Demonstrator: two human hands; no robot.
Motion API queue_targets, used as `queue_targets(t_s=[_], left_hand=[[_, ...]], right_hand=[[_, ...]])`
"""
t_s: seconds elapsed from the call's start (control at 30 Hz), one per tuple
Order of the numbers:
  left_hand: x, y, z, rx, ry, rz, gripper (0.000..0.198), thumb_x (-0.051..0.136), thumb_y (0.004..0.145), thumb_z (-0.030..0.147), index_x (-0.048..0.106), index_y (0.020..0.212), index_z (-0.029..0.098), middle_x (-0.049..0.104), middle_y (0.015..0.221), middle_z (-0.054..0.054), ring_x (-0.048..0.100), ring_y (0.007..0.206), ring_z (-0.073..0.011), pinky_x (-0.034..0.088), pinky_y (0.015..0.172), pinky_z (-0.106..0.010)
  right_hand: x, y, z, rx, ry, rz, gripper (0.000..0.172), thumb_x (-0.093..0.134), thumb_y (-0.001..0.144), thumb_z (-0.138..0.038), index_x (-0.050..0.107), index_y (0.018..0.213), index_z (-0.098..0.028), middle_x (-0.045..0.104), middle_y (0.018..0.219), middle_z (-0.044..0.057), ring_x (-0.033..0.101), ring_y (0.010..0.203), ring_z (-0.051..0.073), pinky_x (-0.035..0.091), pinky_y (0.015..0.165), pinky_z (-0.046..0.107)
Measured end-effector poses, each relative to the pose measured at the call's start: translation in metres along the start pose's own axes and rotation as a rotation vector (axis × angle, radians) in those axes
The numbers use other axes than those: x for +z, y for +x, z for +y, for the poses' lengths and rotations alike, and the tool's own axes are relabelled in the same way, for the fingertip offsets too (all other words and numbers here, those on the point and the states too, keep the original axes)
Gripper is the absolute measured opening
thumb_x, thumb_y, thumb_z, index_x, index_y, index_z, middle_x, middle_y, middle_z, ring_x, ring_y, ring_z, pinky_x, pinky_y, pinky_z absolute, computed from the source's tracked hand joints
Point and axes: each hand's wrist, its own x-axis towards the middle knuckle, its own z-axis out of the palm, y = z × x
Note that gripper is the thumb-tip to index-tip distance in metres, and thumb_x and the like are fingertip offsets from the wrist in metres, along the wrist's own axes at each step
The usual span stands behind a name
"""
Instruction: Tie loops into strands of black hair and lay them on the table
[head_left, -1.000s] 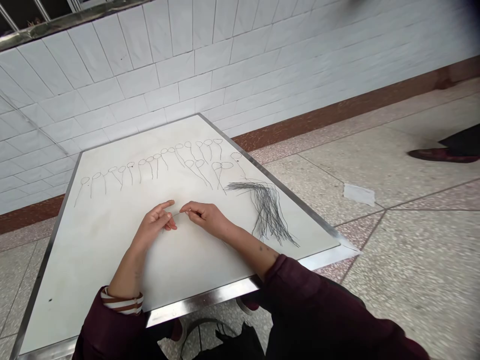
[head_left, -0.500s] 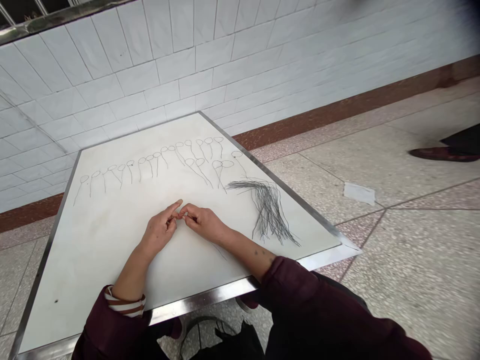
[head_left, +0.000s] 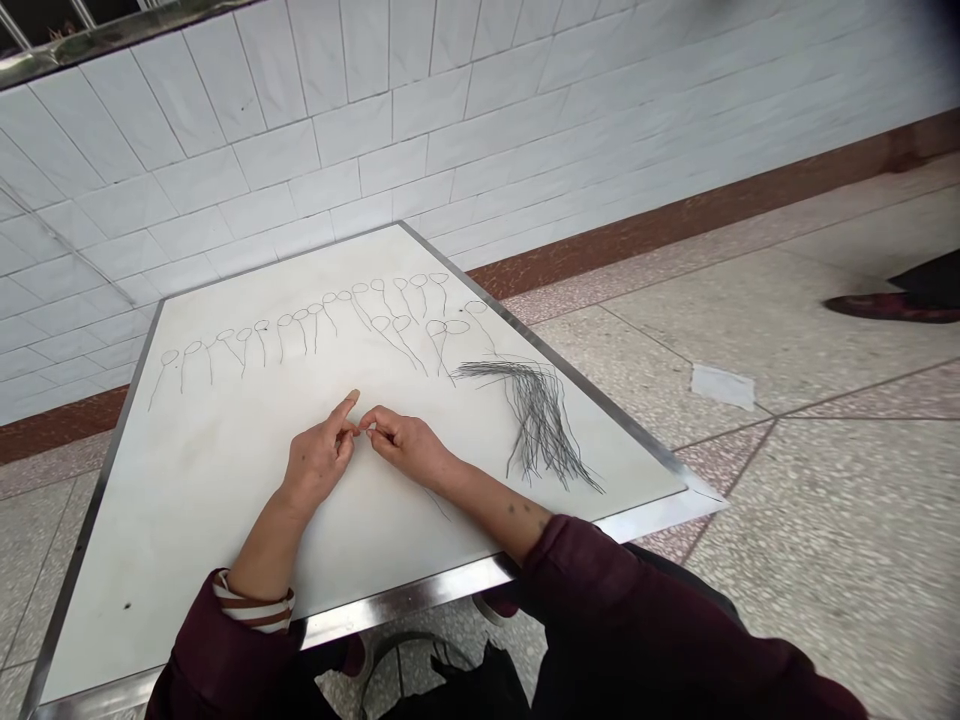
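Note:
Above the white table, my left hand [head_left: 319, 458] and my right hand [head_left: 409, 443] meet with fingertips almost touching. The left one pinches with its thumb while one finger points up and away. My right hand is closed too, thumb against the bent forefinger. Between them they hold a thin dark wire [head_left: 437, 503]; its tail shows below my right forearm, while the part at the fingertips is mostly hidden. Beyond the hands lie rows of wires with looped ends [head_left: 328, 312]. To the right is a bundle of loose, bent wires [head_left: 541, 425].
The white tabletop [head_left: 187, 540] has a shiny metal edge [head_left: 405, 598]. A white tiled wall [head_left: 360, 130] stands behind it. On the floor to the right lie a white paper [head_left: 721, 386] and, farther off, a person's shoe [head_left: 889, 306].
My left hand's raised finger has tipped slightly left, away from my right hand. The right hand stays almost where it was, and the wires on the table lie unchanged.

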Motion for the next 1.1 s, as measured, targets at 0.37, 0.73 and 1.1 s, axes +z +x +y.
queue_targets(t_s=[0.37,0.73,1.1], left_hand=[[0.003,0.000,-0.002,-0.013,0.074,0.095,0.052,0.043,0.089,0.013,0.045,0.138,0.030,0.071,0.086,0.007,0.065,0.078,-0.0105,0.044,0.067,-0.023],[-0.021,0.002,-0.012,-0.207,-0.078,0.175,0.048,0.044,0.090,0.019,0.050,0.135,0.032,0.068,0.092,0.004,0.065,0.086,-0.0134,0.046,0.082,-0.027],[-0.023,0.004,-0.009,-0.278,-0.633,0.255,0.055,0.053,0.089,0.037,0.043,0.141,0.024,0.067,0.099,-0.005,0.064,0.088,-0.0162,0.054,0.081,-0.033]], right_hand=[[-0.002,-0.001,-0.001,0.024,0.081,-0.011,0.015,0.044,0.087,-0.027,0.055,0.098,-0.026,0.034,0.057,-0.008,0.032,0.052,0.010,0.032,0.053,0.022],[-0.024,0.002,0.007,0.090,0.259,0.036,0.018,0.048,0.084,-0.030,0.058,0.097,-0.024,0.041,0.058,-0.007,0.041,0.054,0.011,0.035,0.054,0.022],[-0.034,0.001,0.007,0.018,0.247,0.156,0.016,0.049,0.085,-0.033,0.058,0.096,-0.024,0.039,0.058,-0.007,0.042,0.054,0.011,0.039,0.057,0.023]])
